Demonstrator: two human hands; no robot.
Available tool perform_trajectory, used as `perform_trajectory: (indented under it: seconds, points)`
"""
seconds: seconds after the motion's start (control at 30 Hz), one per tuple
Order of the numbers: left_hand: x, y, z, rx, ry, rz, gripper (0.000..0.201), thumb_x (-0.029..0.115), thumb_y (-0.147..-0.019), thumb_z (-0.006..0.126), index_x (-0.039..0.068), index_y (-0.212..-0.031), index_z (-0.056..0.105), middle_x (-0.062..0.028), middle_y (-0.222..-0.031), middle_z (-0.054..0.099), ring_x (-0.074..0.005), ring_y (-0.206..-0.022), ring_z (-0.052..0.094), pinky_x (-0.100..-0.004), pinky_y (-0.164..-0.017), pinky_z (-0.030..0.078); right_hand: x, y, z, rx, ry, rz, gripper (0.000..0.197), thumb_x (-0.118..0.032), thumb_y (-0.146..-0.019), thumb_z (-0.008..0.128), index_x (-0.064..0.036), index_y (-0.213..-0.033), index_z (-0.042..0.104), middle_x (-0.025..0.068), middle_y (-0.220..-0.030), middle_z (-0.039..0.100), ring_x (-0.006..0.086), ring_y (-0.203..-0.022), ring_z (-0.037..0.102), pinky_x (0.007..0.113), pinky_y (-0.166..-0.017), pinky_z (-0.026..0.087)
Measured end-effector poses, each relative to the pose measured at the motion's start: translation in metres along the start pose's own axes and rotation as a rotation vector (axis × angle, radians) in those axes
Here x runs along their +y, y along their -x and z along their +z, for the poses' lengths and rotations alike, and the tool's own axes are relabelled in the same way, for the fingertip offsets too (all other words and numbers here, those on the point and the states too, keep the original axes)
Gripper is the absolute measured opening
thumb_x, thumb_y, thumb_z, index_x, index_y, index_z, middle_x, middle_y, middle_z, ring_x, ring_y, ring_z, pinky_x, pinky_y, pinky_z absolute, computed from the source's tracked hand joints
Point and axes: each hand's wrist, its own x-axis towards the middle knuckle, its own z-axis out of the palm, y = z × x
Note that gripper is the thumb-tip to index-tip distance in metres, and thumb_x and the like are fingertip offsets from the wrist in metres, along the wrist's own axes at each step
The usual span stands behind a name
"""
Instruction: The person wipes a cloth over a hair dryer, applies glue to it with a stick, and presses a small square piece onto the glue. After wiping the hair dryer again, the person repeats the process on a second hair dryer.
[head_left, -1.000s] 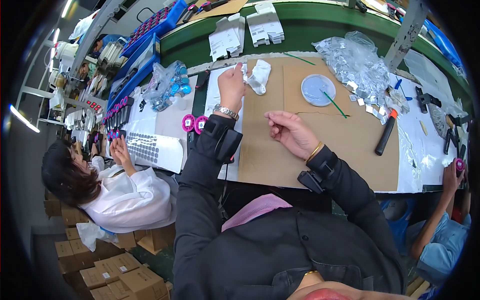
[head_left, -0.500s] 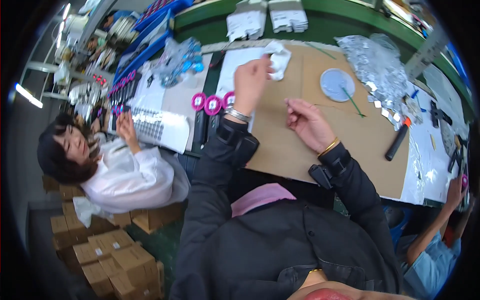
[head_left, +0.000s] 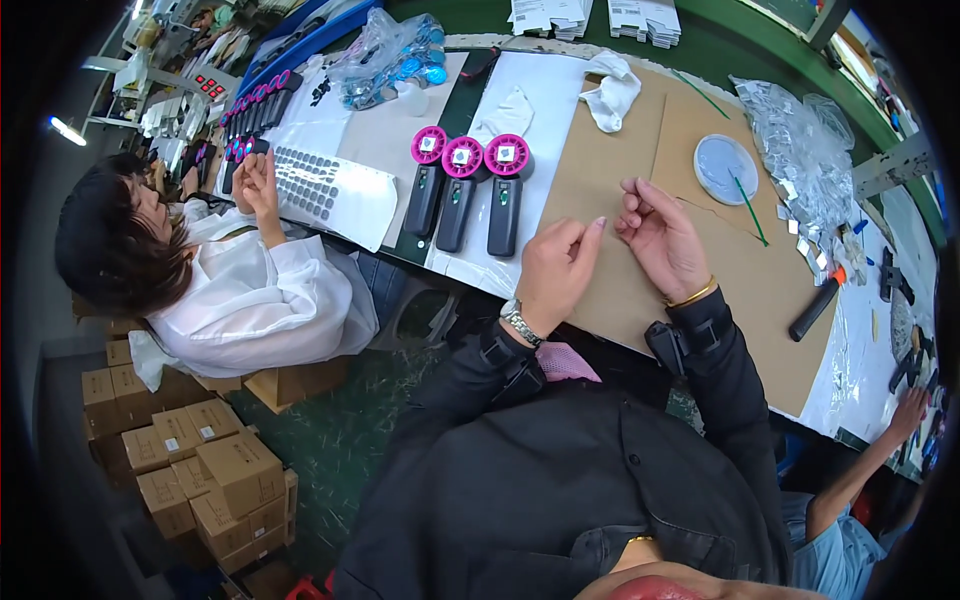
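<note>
My left hand (head_left: 556,275) is curled over the near part of the brown cardboard sheet (head_left: 610,290), its thumb lying against the bent fingers. Just to its right, my right hand (head_left: 665,240) faces it palm inward with bent fingers and thumb close together. The hands are slightly apart. Anything small in either set of fingers is too hard to make out. Left of my left hand lie three black handheld fans with pink round heads; the nearest fan (head_left: 504,215) has a pale square on its head. A crumpled white cloth (head_left: 611,92) lies at the cardboard's back edge.
A round pale dish (head_left: 722,168) with a green stick sits behind my right hand. Bagged silvery pieces (head_left: 800,140) and an orange-and-black tool (head_left: 817,308) lie to the right. A co-worker in white (head_left: 250,290) sits at the left; another person's arm (head_left: 860,475) reaches in at right.
My left hand has come down from beside the white cloth toward my right hand. The view has shifted, so the three fans now show fully.
</note>
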Motion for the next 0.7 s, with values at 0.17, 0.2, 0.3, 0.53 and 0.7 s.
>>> perform_trajectory:
  seconds: [0.17,0.2,0.3,0.53,0.7]
  points:
    - [-0.006,0.004,0.004,-0.035,0.035,-0.002,0.032,0.014,-0.102,0.072,-0.001,-0.079,0.056,-0.0154,-0.066,0.053,-0.0304,-0.056,0.051,-0.0432,-0.055,0.039,0.001,-0.001,-0.001,0.01,0.005,-0.02,0.028,-0.021,-0.11,0.062,0.003,-0.123,0.07,0.0019,-0.094,0.066,0.0114,-0.081,0.056,0.032,-0.084,0.049]
    - [-0.004,0.003,0.004,-0.031,0.051,-0.006,0.03,0.014,-0.102,0.072,0.0,-0.081,0.057,-0.0143,-0.065,0.052,-0.0288,-0.055,0.05,-0.0424,-0.054,0.038,0.001,-0.001,-0.001,0.014,0.005,-0.018,0.028,-0.021,-0.11,0.062,0.003,-0.123,0.07,0.0019,-0.094,0.066,0.0114,-0.081,0.056,0.032,-0.084,0.049]
    - [0.003,0.003,0.004,-0.041,0.113,-0.113,0.025,0.013,-0.103,0.072,0.001,-0.087,0.058,-0.0113,-0.062,0.05,-0.0245,-0.052,0.048,-0.0407,-0.052,0.037,0.0,0.0,-0.001,0.026,0.02,-0.012,0.028,-0.021,-0.11,0.062,0.003,-0.122,0.07,0.0015,-0.093,0.065,0.0112,-0.081,0.056,0.032,-0.084,0.048]
    - [-0.009,0.008,0.008,-0.036,0.166,-0.133,0.019,0.013,-0.104,0.071,0.003,-0.095,0.057,-0.0057,-0.058,0.046,-0.0166,-0.049,0.04,-0.0372,-0.05,0.034,0.001,0.001,0.001,0.032,0.026,-0.007,0.028,-0.022,-0.11,0.062,0.0025,-0.121,0.07,0.001,-0.092,0.063,0.0109,-0.08,0.055,0.031,-0.084,0.048]
    - [-0.01,0.008,0.007,-0.018,0.173,-0.114,0.024,0.013,-0.106,0.069,0.002,-0.09,0.055,-0.0063,-0.058,0.044,-0.0161,-0.05,0.039,-0.0362,-0.05,0.033,0.001,-0.001,0.002,0.026,0.045,-0.008,0.027,-0.022,-0.11,0.062,0.002,-0.119,0.071,0.0005,-0.092,0.063,0.0107,-0.08,0.055,0.031,-0.083,0.048]
